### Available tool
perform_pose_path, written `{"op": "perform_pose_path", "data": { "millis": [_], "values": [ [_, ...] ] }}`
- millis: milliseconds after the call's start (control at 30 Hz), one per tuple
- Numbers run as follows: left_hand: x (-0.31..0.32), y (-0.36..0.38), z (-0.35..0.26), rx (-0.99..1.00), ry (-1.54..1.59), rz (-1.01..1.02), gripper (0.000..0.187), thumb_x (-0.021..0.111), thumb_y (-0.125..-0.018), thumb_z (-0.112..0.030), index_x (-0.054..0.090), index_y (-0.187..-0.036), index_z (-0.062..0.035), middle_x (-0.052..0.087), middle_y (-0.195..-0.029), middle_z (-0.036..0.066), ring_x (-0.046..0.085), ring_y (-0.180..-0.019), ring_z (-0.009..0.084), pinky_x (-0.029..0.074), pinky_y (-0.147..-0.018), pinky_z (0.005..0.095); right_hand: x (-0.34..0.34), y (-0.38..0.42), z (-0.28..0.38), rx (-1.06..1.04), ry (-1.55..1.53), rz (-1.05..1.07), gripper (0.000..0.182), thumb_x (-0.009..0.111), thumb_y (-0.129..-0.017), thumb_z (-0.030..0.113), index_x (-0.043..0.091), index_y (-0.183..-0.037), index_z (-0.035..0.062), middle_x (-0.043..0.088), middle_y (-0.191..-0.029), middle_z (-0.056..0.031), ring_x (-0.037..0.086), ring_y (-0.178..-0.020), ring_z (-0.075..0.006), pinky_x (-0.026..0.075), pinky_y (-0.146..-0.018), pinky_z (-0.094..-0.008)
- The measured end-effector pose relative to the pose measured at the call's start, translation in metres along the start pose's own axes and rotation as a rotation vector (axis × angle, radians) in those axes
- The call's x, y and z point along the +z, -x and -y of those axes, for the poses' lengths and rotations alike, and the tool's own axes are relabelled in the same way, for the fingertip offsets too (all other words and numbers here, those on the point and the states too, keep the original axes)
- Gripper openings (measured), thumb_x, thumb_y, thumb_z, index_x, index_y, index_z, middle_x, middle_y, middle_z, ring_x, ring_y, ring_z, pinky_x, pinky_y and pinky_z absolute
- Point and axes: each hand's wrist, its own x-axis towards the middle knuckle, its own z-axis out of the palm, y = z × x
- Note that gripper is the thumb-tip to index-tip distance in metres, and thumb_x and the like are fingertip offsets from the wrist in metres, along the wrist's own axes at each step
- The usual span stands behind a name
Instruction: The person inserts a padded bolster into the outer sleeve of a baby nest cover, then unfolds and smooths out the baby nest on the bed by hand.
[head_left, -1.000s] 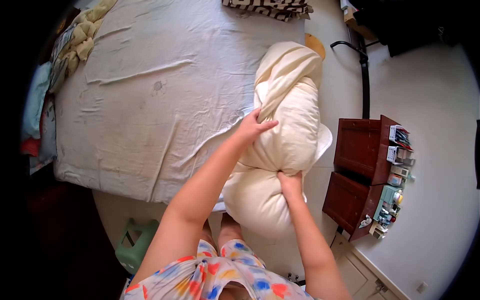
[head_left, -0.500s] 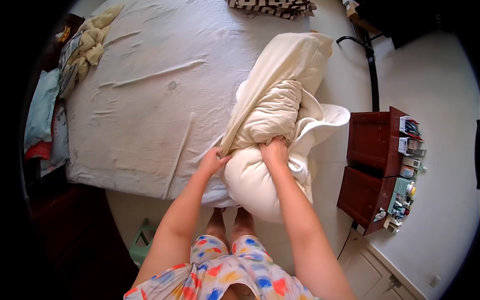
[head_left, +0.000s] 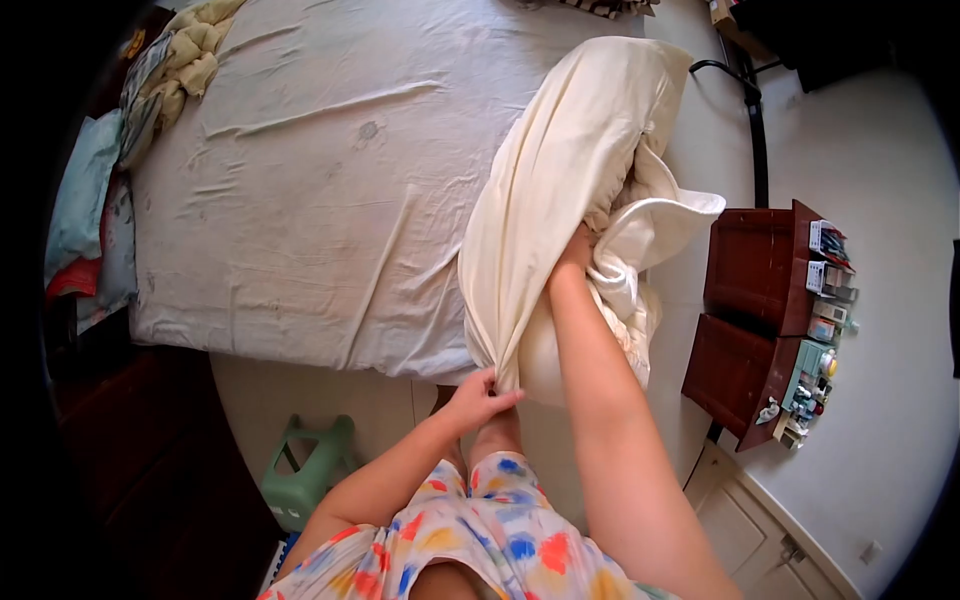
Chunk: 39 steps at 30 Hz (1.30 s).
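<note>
A cream duvet with its cover (head_left: pixel 560 150) lies bunched along the right edge of the bed (head_left: pixel 300 230), partly hanging over the near corner. My left hand (head_left: pixel 478 398) is closed on the gathered edge of the cover's fabric, just above my knees. My right hand (head_left: pixel 578 248) reaches under the cover's fold, mostly hidden; its fingers cannot be seen. White-edged folds of the cover (head_left: pixel 665 225) stand loose to the right of my right wrist. The padded part of the duvet is largely covered by the cloth.
Dark red cabinets (head_left: pixel 755 270) with small items on top stand to the right. A green stool (head_left: pixel 310 465) is on the floor at lower left. Pillows (head_left: pixel 85 195) and a crumpled yellow quilt (head_left: pixel 195 60) lie at the bed's left side. A black metal frame (head_left: pixel 757 140) stands at upper right.
My left hand has pulled the cover's edge toward me and right, over the padded duvet. My right hand has moved forward and slipped under the fabric.
</note>
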Motion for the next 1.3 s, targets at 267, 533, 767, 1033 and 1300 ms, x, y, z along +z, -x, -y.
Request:
{"op": "perform_pose_path", "data": {
  "millis": [267, 533, 767, 1033, 1300],
  "values": [
    [-0.03, -0.006, 0.009, -0.123, 0.286, -0.368, 0.022, 0.059, -0.087, -0.014, 0.058, -0.106, -0.0032, 0.063, -0.094, 0.004, 0.057, -0.084, 0.0136, 0.044, -0.071, 0.028, -0.073, 0.122, -0.011, -0.463, -0.39, 0.284, 0.083, 0.071, -0.073, 0.042, 0.036, -0.14, 0.0075, 0.03, -0.144, -0.0281, 0.03, -0.136, -0.0381, 0.024, -0.112, -0.0432],
    [-0.047, -0.011, 0.024, -0.113, 0.239, -0.318, 0.024, 0.056, -0.088, -0.014, 0.059, -0.11, -0.0046, 0.064, -0.1, 0.005, 0.058, -0.092, 0.015, 0.044, -0.085, 0.0292, -0.088, 0.241, -0.117, -0.477, -0.139, -0.087, 0.104, 0.087, -0.055, 0.038, 0.035, -0.143, 0.0166, 0.022, -0.151, -0.0107, 0.012, -0.14, -0.0417, 0.02, -0.111, -0.0546],
    [-0.046, -0.002, 0.034, -0.122, 0.221, -0.345, 0.029, 0.056, -0.086, -0.014, 0.057, -0.114, -0.0056, 0.064, -0.105, 0.006, 0.06, -0.095, 0.0148, 0.046, -0.084, 0.0313, -0.06, 0.224, -0.12, -0.634, -0.113, -0.115, 0.087, 0.085, -0.054, 0.022, 0.044, -0.13, 0.0135, 0.041, -0.136, -0.0112, 0.04, -0.122, -0.0415, 0.042, -0.098, -0.0487],
    [0.013, 0.006, 0.07, -0.229, 0.019, -0.102, 0.031, 0.063, -0.085, -0.024, 0.059, -0.11, -0.0056, 0.062, -0.085, 0.003, 0.052, -0.052, 0.0108, 0.041, -0.043, 0.0267, -0.07, 0.184, -0.076, -0.63, -0.11, -0.184, 0.052, 0.076, -0.064, 0.025, 0.054, -0.11, 0.0107, 0.056, -0.106, -0.0067, 0.055, -0.094, -0.0326, 0.051, -0.075, -0.044],
    [0.034, 0.062, -0.047, 0.02, 0.35, -0.028, 0.016, 0.066, -0.085, -0.012, 0.065, -0.097, -0.0022, 0.066, -0.091, 0.003, 0.059, -0.085, 0.0114, 0.047, -0.079, 0.0283, -0.047, 0.183, -0.022, -0.597, -0.001, -0.087, 0.064, 0.081, -0.06, 0.032, 0.053, -0.115, 0.0126, 0.053, -0.11, -0.0085, 0.054, -0.099, -0.0312, 0.051, -0.082, -0.0409]
  ]
}}
